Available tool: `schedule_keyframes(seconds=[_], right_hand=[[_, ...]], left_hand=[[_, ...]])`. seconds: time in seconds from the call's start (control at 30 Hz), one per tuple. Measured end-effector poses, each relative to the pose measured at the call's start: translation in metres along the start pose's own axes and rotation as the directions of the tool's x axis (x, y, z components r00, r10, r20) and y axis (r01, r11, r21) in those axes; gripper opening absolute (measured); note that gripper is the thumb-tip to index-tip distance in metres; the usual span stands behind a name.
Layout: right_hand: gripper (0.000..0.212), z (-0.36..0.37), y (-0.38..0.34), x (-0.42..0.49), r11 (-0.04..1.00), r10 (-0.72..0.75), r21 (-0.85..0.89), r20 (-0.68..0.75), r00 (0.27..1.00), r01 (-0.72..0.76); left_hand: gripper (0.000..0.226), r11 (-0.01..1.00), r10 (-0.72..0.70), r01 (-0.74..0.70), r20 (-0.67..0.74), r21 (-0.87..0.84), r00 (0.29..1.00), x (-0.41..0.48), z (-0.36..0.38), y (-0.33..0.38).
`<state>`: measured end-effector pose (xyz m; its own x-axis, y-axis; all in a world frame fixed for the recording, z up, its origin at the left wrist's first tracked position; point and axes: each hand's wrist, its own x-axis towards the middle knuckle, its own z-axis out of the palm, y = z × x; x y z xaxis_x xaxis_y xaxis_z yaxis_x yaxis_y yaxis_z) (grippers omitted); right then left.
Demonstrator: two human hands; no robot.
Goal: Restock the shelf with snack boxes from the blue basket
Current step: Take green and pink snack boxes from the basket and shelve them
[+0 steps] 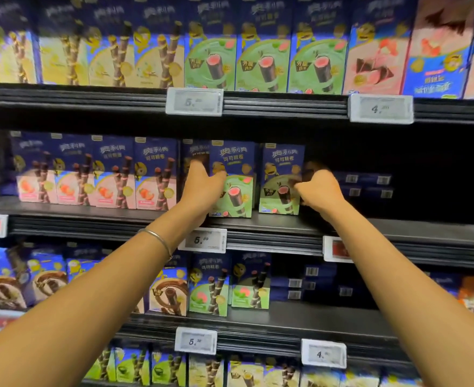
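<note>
Green-fronted snack box [234, 188]: stands upright at the front edge of the middle shelf [286, 223], a little forward of its neighbours.
Left hand [202, 188]: grips that box by its left edge, with the thumb across the front and the fingers hidden behind it.
Second green box [279, 180]: upright just to the right, with a narrow gap between the two.
Right hand [321, 191]: fingers curled at this box's right edge; motion blur hides whether it has hold.
Left of the hands: a row of pink-fronted boxes [96, 177], and a dark box [195, 153] close behind the left fingers.
Right of the hands: flat-stacked boxes [367, 185] showing barcodes, deep in the shelf.
Shelf rail: price tag [205, 241] under the left wrist, which wears a bangle [157, 238].
</note>
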<state>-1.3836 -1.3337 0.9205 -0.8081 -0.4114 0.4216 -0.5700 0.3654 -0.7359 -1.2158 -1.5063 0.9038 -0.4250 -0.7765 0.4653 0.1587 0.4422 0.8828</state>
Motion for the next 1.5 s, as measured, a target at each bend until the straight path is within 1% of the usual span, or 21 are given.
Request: schedule_keyframes(seconds=[0.07, 0.13, 0.27, 0.33, 0.4, 0.57, 0.6, 0.7, 0.8, 0.97, 1.07, 1.13, 1.17, 1.23, 1.3, 1.4, 1.43, 1.5], right_hand=[[0.03, 0.001, 0.0, 0.001, 1.0, 0.009, 0.002, -0.006, 1.0, -0.009], [0.028, 0.003, 0.0, 0.002, 1.0, 0.025, 0.013, -0.015, 1.0, -0.025], [0.026, 0.009, -0.002, 0.004, 1.0, 0.018, 0.003, -0.026, 0.999, -0.018], [0.023, 0.012, -0.003, 0.004, 1.0, -0.002, -0.006, -0.027, 1.0, 0.002], [0.019, 0.013, -0.003, 0.004, 1.0, -0.016, -0.015, -0.039, 0.999, 0.016], [0.023, 0.013, -0.004, 0.005, 1.0, -0.013, -0.012, -0.032, 0.999, 0.013], [0.024, 0.013, -0.005, 0.005, 1.0, -0.008, -0.013, -0.033, 0.999, 0.007], [0.027, 0.014, -0.006, 0.004, 1.0, 0.0, -0.015, -0.054, 0.999, -0.001], [0.028, 0.016, -0.006, 0.003, 1.0, -0.006, -0.022, -0.065, 0.998, 0.004], [0.032, 0.017, -0.009, 0.003, 0.998, -0.046, -0.038, -0.06, 0.997, 0.043], [0.031, 0.017, -0.009, 0.004, 0.998, -0.051, -0.031, -0.07, 0.996, 0.049], [0.027, 0.018, -0.008, 0.004, 0.999, -0.034, 0.036, -0.08, 0.996, 0.037], [0.023, 0.019, -0.009, 0.003, 0.993, 0.009, 0.115, -0.065, 0.998, -0.002], [0.02, 0.021, -0.011, 0.001, 0.947, 0.118, 0.298, 0.024, 0.993, -0.12], [0.028, 0.022, -0.013, 0.0, 0.897, 0.166, 0.395, 0.118, 0.979, -0.2], [0.039, 0.023, -0.017, -0.001, 0.889, 0.167, 0.396, 0.189, 0.968, -0.23], [0.04, 0.023, -0.018, -0.001, 0.894, 0.164, 0.386, 0.194, 0.967, -0.229], [0.035, 0.023, -0.018, -0.001, 0.899, 0.158, 0.376, 0.196, 0.968, -0.223]], left_hand=[[0.032, 0.997, 0.028, -0.031, 0.039, 0.078, 0.999, -0.001, -0.005, -0.003], [0.034, 0.99, 0.062, -0.068, 0.056, 0.12, 0.996, -0.003, -0.008, -0.006], [0.042, 0.984, 0.071, -0.071, 0.007, 0.162, 0.997, -0.004, -0.006, -0.005], [0.031, 0.977, 0.077, -0.072, -0.021, 0.2, 0.997, -0.001, -0.004, -0.006], [0.036, 0.973, 0.076, -0.066, -0.037, 0.22, 0.996, 0.0, -0.003, -0.007], [0.044, 0.966, 0.086, -0.071, -0.049, 0.249, 0.995, 0.002, -0.001, -0.009], [0.044, 0.963, 0.091, -0.075, -0.049, 0.26, 0.995, 0.003, -0.001, -0.008], [0.031, 0.949, 0.129, -0.111, -0.044, 0.294, 0.991, 0.005, -0.002, -0.006], [0.041, 0.941, 0.131, -0.104, -0.061, 0.322, 0.99, 0.005, -0.003, -0.004], [0.035, 0.926, 0.09, -0.055, -0.076, 0.375, 0.993, 0.006, -0.002, -0.004], [0.038, 0.923, 0.076, -0.038, -0.083, 0.383, 0.994, 0.004, 0.001, -0.004], [0.04, 0.925, 0.054, -0.016, -0.091, 0.379, 0.994, 0.004, 0.001, -0.004], [0.042, 0.928, 0.043, -0.006, -0.092, 0.373, 0.995, 0.004, 0.002, -0.004], [0.043, 0.932, 0.031, 0.004, -0.092, 0.362, 0.995, 0.003, 0.002, -0.005], [0.045, 0.933, 0.026, 0.01, -0.096, 0.359, 0.995, 0.002, 0.004, -0.005], [0.049, 0.935, 0.026, 0.011, -0.101, 0.353, 0.995, 0.001, 0.005, -0.005], [0.049, 0.936, 0.027, 0.011, -0.103, 0.353, 0.994, 0.001, 0.005, -0.005], [0.049, 0.935, 0.03, 0.01, -0.106, 0.354, 0.994, 0.001, 0.006, -0.005]])
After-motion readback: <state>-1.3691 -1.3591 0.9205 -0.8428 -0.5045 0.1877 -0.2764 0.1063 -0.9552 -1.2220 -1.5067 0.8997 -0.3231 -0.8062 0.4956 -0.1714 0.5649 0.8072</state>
